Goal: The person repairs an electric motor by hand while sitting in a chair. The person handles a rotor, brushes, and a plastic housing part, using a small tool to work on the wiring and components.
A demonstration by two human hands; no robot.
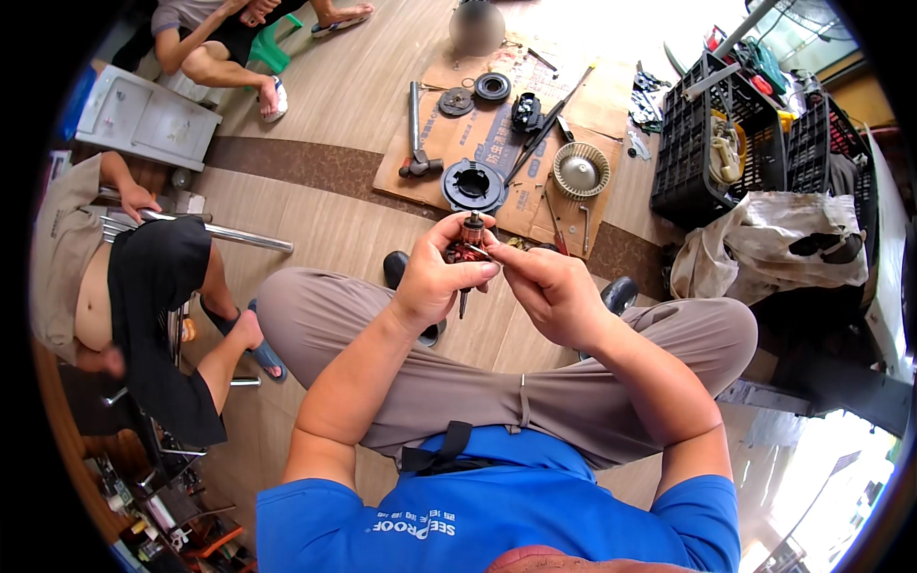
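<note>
My left hand (432, 274) is closed around a small motor armature (472, 229), which stands upright with copper-coloured windings and a metal shaft poking out below the fingers. Against its right side, my right hand (557, 291) is closed in a pinch. A thin, shiny sliver shows at those fingertips, too small to name. Just beyond both hands lies a round blue-grey motor housing (458, 196) with a dark hollow centre. To its right a metal blower wheel (581, 172) rests on flattened cardboard (406, 177).
A hammer (415, 134), a dark ring (492, 87), a round plate (456, 101) and a black part (526, 113) lie on the cardboard. Black crates (712, 143) and a pale cloth (755, 244) stand right. People sit at left, one beside metal tubes (253, 237); a white cabinet (143, 119) stands behind.
</note>
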